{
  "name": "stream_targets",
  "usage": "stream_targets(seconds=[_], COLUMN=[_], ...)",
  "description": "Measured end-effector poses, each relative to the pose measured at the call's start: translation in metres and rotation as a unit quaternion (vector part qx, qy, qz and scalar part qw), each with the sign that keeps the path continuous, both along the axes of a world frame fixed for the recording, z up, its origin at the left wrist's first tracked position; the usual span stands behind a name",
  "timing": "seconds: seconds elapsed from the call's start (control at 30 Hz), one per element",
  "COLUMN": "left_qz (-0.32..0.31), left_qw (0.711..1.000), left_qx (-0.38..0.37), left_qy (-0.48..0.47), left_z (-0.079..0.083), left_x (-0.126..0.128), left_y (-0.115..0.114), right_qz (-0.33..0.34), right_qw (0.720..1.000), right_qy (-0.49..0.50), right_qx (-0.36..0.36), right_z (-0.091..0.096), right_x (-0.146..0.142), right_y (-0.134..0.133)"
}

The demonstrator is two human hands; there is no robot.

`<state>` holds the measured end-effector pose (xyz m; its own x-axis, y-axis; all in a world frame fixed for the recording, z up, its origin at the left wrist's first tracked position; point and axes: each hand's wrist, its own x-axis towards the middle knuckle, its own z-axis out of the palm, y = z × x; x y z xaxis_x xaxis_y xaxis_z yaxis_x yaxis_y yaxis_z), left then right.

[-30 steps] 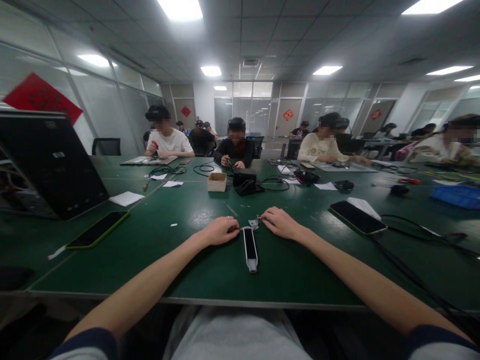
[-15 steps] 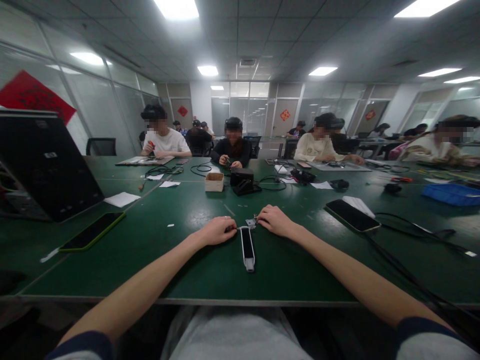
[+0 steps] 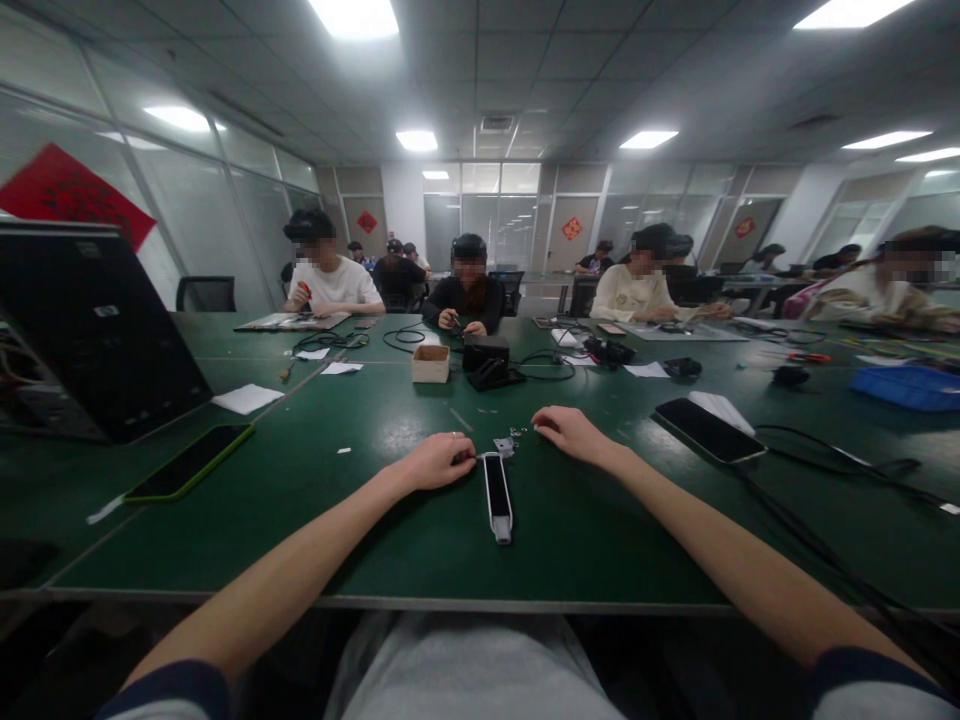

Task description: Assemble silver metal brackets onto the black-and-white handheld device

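Observation:
A slim white-framed device with a black face (image 3: 497, 495) lies lengthwise on the green table in front of me, its grey tip toward me. At its far end sits a small grey metal bracket (image 3: 503, 447). Several tiny metal pieces (image 3: 518, 432) are scattered just beyond, too small to name. My left hand (image 3: 442, 460) rests on the table left of the device's far end, fingers curled together; a thin bit shows at the fingertips, and what they hold is hidden. To the right of the tiny pieces, my right hand (image 3: 568, 430) is open, its fingers stretched out and apart from them.
A green-edged phone (image 3: 189, 463) and a black computer tower (image 3: 101, 335) are on the left. Ahead stand a small cardboard box (image 3: 430, 365) and a black stand (image 3: 487, 362). Another phone (image 3: 709, 430), cables and a blue tray (image 3: 909, 388) lie right. Co-workers sit across the table.
My right hand has drawn back to the right from the bracket, and its fingers have let go of small metal pieces, which now show on the table. My left hand stays in place.

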<state>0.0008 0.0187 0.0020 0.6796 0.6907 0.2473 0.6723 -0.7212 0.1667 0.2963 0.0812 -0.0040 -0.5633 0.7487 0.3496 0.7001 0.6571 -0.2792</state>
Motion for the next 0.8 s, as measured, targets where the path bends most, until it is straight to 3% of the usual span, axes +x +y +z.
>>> stream_targets(seconds=[0.2, 0.33, 0.5, 0.8], left_qz=[0.004, 0.003, 0.006, 0.026], left_qw=[1.0, 1.0, 1.0, 0.999], left_qx=[0.0, 0.002, 0.005, 0.011], left_qy=[0.01, 0.009, 0.005, -0.035], left_z=[0.002, 0.002, 0.0, 0.005], left_x=[0.001, 0.001, 0.001, 0.002], left_y=[-0.001, -0.001, 0.0, -0.006], right_qz=[-0.022, 0.008, 0.061, 0.022], right_qw=[0.996, 0.995, 0.992, 0.978], right_qy=[-0.081, -0.073, -0.1, -0.175], right_qx=[0.035, 0.071, 0.051, 0.114], right_z=[-0.004, 0.0, 0.004, 0.013], right_x=[0.005, -0.001, -0.02, -0.042], right_y=[0.002, -0.007, -0.017, -0.024])
